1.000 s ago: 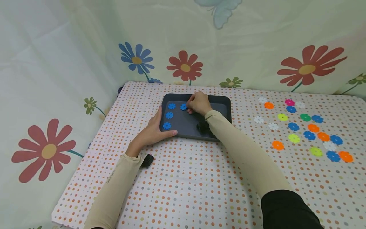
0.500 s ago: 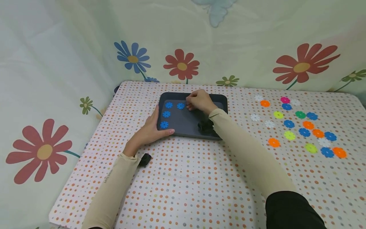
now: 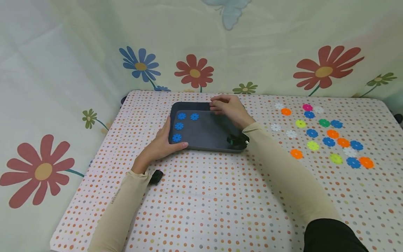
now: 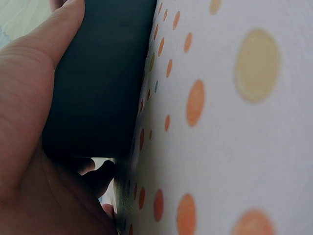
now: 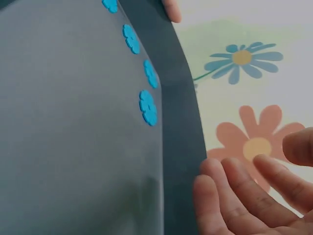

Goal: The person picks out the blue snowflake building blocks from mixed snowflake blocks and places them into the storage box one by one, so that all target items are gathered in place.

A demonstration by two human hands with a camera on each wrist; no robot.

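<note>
A dark grey rectangular tray (image 3: 207, 131) lies on the dotted table. Several blue flower-shaped discs sit inside it, in a column along the left side, with one blue disc (image 3: 194, 117) to the right of the top one. My left hand (image 3: 160, 144) holds the tray's near left corner, thumb along the front wall and fingers along the left side. My right hand (image 3: 230, 107) hovers over the far right part of the tray, fingers loosely bent. In the right wrist view, nothing is between the fingers of the right hand (image 5: 249, 191), beside the tray's far rim (image 5: 178, 127).
Loose flower discs in orange, white, yellow, green, pink and blue lie scattered on the table's right side, such as an orange disc (image 3: 296, 154) and a green disc (image 3: 324, 123). A flower-printed curtain (image 3: 267, 45) hangs behind the table.
My right hand has let go of the blue disc at the tray's far side and moved right, its fingers loosening. The left hand keeps its hold on the tray. The head view has shifted slightly.
</note>
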